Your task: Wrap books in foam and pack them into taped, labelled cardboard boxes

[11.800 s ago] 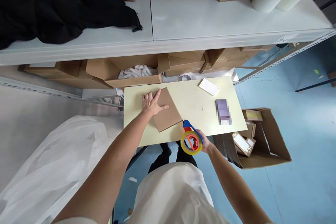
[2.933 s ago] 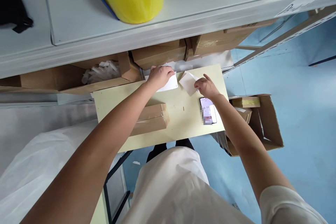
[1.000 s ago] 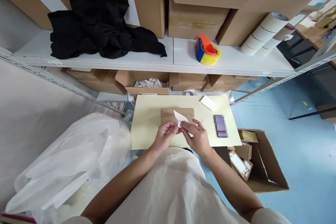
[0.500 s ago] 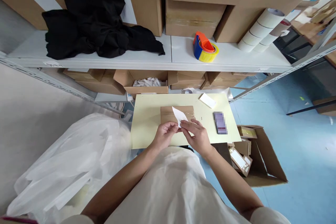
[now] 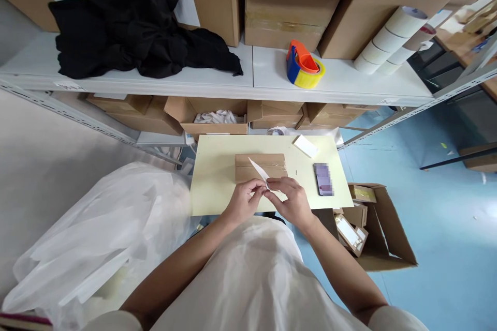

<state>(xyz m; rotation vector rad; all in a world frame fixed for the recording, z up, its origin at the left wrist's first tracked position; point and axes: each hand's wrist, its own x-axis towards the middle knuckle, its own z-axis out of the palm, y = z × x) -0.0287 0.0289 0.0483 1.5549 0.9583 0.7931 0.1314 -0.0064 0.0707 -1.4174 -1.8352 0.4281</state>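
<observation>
A white paper label is pinched at its near corner between both hands, seen almost edge-on. My left hand closes thumb and fingers on that corner from the left. My right hand grips it from the right, fingertips meeting those of the left. Just beyond the hands a small brown cardboard box lies on the pale yellow table; the hands partly cover its near side. The exact spot where the fingertips meet the paper is too small to make out.
On the table are a phone and a white stack of labels. A carton holding small boxes stands at right. White plastic sheeting bulges at left. The shelf ahead carries a tape dispenser, black cloth and tape rolls.
The label has turned from showing its face to nearly edge-on, its far tip shifting left. Both hands keep their pinch on it. The whole view has shifted slightly.
</observation>
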